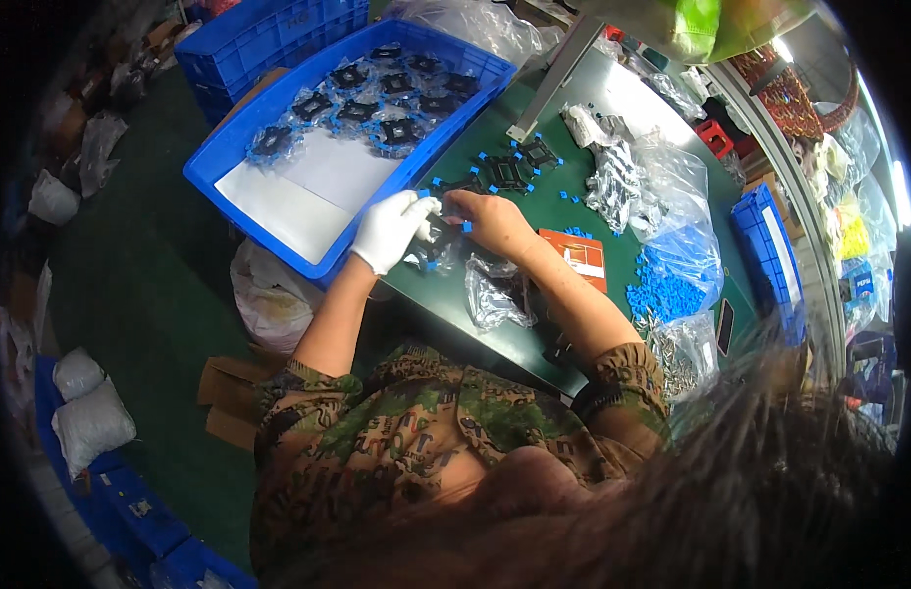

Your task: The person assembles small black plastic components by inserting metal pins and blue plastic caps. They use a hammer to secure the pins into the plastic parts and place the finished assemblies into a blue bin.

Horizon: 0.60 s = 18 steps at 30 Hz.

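Near the frame's centre, the white-gloved left hand (390, 230) and the bare right hand (489, 220) both pinch a small black plastic frame with blue clips (439, 239) over the green table (534, 324). A large blue plastic crate (230, 157) of bagged black parts sits upper left, touching the table's edge, and a clear bag of blue clips (676, 275) lies right of centre.

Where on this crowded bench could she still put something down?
The white sheet in the near half of the blue crate is bare; bagged black parts fill its far half. A green strip of table lies open between the orange card and loose black frames. Around both hands and by the blue clips it is crowded.
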### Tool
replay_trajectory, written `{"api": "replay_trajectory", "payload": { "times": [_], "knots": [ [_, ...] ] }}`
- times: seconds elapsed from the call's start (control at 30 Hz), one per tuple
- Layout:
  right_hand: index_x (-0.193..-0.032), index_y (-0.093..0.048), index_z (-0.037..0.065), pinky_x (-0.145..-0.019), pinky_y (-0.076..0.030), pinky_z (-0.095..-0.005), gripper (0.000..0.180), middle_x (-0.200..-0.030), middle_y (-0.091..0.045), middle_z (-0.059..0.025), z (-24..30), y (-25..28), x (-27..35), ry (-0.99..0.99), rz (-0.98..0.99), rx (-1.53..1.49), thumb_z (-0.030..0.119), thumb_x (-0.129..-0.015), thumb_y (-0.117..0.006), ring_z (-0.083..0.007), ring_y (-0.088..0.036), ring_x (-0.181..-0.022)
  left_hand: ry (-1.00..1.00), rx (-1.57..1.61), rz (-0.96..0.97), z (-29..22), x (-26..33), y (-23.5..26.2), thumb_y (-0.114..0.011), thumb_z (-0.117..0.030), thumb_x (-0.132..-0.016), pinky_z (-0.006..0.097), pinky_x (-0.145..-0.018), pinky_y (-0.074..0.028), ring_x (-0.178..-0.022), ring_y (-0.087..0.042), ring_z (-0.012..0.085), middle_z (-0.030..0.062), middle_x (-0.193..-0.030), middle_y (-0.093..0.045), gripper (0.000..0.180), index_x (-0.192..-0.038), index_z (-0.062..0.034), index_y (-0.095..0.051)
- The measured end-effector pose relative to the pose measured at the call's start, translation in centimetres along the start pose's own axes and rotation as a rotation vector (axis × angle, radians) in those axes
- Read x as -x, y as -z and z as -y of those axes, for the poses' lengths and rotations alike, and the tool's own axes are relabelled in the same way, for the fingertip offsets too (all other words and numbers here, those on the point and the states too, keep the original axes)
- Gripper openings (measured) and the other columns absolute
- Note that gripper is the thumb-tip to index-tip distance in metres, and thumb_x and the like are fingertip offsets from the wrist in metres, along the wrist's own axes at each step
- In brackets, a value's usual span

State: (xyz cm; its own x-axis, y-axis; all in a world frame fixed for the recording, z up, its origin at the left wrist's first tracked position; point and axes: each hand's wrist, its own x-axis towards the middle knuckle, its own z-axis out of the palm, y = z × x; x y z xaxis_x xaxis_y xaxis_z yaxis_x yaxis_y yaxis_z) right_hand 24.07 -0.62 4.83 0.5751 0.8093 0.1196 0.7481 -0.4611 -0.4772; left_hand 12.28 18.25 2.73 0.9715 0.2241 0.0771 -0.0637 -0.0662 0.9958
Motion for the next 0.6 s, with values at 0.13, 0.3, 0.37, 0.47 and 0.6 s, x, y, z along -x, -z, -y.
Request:
{"api": "replay_trajectory", "payload": {
  "times": [0.13, 0.3, 0.37, 0.47, 0.6],
  "knots": [
    [-0.126, -0.068, 0.011, -0.084, -0.056, -0.0442, 0.036, -0.106, -0.075, -0.0145, -1.1, 0.2, 0.1, 0.023, 0.046, -0.059, 0.030, -0.095, -0.072, -0.0356, -0.072, -0.095, 0.093, -0.359, -0.051, -0.7, -0.6, -0.8, -0.060, -0.021, -0.104, 0.033, -0.066, -0.051, -0.069, -0.066, 0.0172, 0.0092, -0.077, -0.068, 0.020, -0.104, -0.0048, -0.073],
    [-0.125, -0.069, 0.011, -0.085, -0.055, -0.0406, 0.033, -0.106, -0.075, -0.0144, -2.6, 0.1, -0.7, 0.118, 0.109, -0.214, 0.029, -0.097, -0.072, -0.0328, -0.072, -0.094, -0.220, -0.757, -0.099, 1.9, -1.0, -0.4, -0.065, -0.032, -0.099, 0.041, -0.069, -0.054, -0.077, -0.069, 0.0310, 0.0164, -0.082, -0.070, 0.025, -0.101, -0.0077, -0.071],
    [-0.125, -0.069, 0.011, -0.086, -0.055, -0.0403, 0.032, -0.107, -0.074, -0.0147, -2.7, 0.2, -0.9, 0.119, 0.142, -0.233, 0.027, -0.098, -0.071, -0.0324, -0.072, -0.095, -0.269, -0.848, -0.146, 2.3, -1.1, -0.5, -0.067, -0.037, -0.098, 0.044, -0.071, -0.054, -0.080, -0.069, 0.0346, 0.0172, -0.086, -0.070, 0.029, -0.101, -0.0075, -0.071],
    [-0.127, -0.068, 0.011, -0.086, -0.055, -0.0404, 0.031, -0.107, -0.074, -0.0155, -2.6, 0.5, -0.9, 0.097, 0.178, -0.253, 0.025, -0.099, -0.068, -0.0340, -0.071, -0.096, -0.137, -0.810, -0.170, 0.6, -1.0, -1.5, -0.069, -0.041, -0.096, 0.047, -0.076, -0.054, -0.090, -0.068, 0.0390, 0.0172, -0.102, -0.070, 0.036, -0.105, -0.0069, -0.072],
    [-0.133, -0.063, 0.012, -0.086, -0.055, -0.0430, 0.034, -0.108, -0.073, -0.0182, -2.8, 0.5, -0.9, 0.080, 0.226, -0.220, 0.020, -0.100, -0.064, -0.0389, -0.070, -0.098, -0.127, -0.882, -0.207, -0.2, -1.2, -2.3, -0.072, -0.040, -0.093, 0.047, -0.081, -0.054, -0.098, -0.068, 0.0379, 0.0171, -0.113, -0.070, 0.036, -0.101, -0.0047, -0.073]
  ]
}}
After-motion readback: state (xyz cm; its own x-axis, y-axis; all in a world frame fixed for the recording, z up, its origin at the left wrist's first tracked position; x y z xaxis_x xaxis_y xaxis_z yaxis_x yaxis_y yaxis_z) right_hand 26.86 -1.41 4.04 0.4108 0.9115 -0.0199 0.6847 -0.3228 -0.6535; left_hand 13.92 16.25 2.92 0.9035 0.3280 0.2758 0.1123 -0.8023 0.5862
